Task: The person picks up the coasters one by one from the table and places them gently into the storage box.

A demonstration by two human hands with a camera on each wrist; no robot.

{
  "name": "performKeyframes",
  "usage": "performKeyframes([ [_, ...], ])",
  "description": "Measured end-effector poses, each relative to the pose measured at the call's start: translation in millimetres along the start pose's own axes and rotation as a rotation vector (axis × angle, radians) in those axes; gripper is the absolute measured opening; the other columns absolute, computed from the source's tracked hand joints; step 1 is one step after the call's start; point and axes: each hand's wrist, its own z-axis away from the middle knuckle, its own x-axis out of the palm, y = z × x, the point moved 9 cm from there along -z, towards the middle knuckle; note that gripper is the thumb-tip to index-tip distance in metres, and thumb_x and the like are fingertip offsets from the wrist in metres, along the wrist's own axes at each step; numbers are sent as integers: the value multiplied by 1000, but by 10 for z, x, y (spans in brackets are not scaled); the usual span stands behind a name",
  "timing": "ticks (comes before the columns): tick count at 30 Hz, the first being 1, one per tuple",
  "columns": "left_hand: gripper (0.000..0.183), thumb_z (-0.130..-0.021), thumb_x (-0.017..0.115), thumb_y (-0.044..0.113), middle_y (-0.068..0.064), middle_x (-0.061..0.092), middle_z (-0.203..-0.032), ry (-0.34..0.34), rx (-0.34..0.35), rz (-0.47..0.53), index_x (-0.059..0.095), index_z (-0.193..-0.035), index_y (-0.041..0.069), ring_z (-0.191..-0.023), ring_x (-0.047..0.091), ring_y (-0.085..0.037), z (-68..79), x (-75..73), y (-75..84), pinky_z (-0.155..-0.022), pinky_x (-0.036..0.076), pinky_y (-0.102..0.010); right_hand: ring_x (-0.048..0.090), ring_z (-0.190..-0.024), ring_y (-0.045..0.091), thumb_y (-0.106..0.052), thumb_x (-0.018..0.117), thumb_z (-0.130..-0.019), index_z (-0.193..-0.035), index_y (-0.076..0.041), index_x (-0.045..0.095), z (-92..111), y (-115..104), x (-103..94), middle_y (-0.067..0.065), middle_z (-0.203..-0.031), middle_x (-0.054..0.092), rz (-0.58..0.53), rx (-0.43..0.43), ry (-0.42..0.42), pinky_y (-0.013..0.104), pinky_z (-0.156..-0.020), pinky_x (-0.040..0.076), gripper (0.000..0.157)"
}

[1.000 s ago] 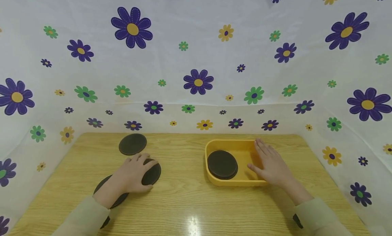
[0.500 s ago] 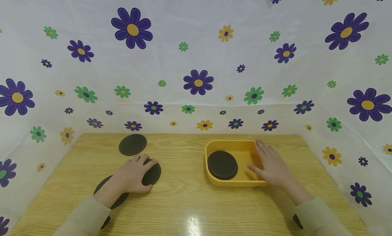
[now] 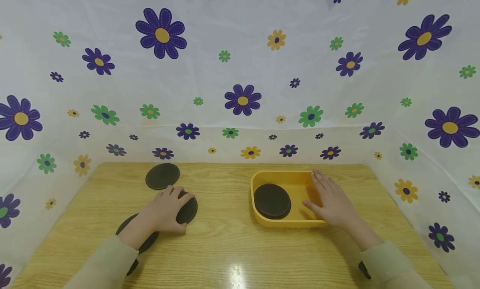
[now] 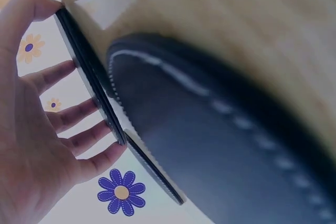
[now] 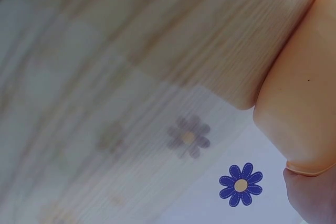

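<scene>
Disc pinched, tray braced

Head: toward the table's (image 3: 225, 255) left edge, the left hand's (image 3: 163, 212) grip grasps a black disc (image 3: 190, 210). Near the far edge, the right hand (image 3: 333, 200), slack, straight-fingered, touches the yellow tray (image 3: 288, 224), apparently steadying it.

Left wrist: fingertips (image 4: 70, 67) on the disc's rim, presumably for leverage.

Right wrist: the tray's outer wall, largely hidden from above.

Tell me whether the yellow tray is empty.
Not empty: at least one black disc lies inside the yellow tray, at its left end.

Coasters (image 3: 188, 210): matt, leather-looking, with stitched rims
Tray (image 3: 288, 223): smooth plastic, softly shiny
Desk (image 3: 210, 247): glossy wood grain (it throws back a bright glare)
Curtain (image 3: 206, 78): creased cloth
</scene>
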Motion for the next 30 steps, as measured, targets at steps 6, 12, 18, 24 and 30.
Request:
performKeyframes([
  [6,80,-60,69,52,-14,47,-125,19,20,-17,51,-132,23,-112,46,-36,-103,-60,26,-85,41,-57,16,-142,37,-55,50,-89,-148,4,19,-6,6,9,19,-156,13,-5,6,-11,51,-112,17,89],
  [12,81,-62,69,53,-13,45,-128,12,43,-33,49,-134,24,-114,45,-36,-233,-141,89,-88,41,-56,16,-142,37,-55,50,-89,-148,4,19,-11,14,15,20,-155,15,3,4,-6,51,-112,17,89],
  [18,81,-64,68,51,-13,43,-131,3,70,-24,47,-137,24,-118,43,-36,-381,-248,186,-92,39,-56,17,-142,37,-55,51,-89,-147,5,21,-9,17,8,20,-155,17,10,1,6,51,-112,18,88],
  [24,81,-65,69,51,-12,42,-132,-3,106,-26,46,-138,25,-118,43,-35,-546,-347,342,-92,40,-54,18,-142,36,-54,51,-89,-147,5,22,-8,-1,-11,20,-154,18,12,-1,9,51,-112,18,87],
  [30,83,-66,69,52,-13,41,-136,-19,123,-32,43,-140,26,-121,41,-35,-715,-416,486,-98,37,-53,20,-141,36,-52,53,-89,-146,5,24,4,-16,-31,21,-154,20,9,-9,35,51,-111,20,86],
])
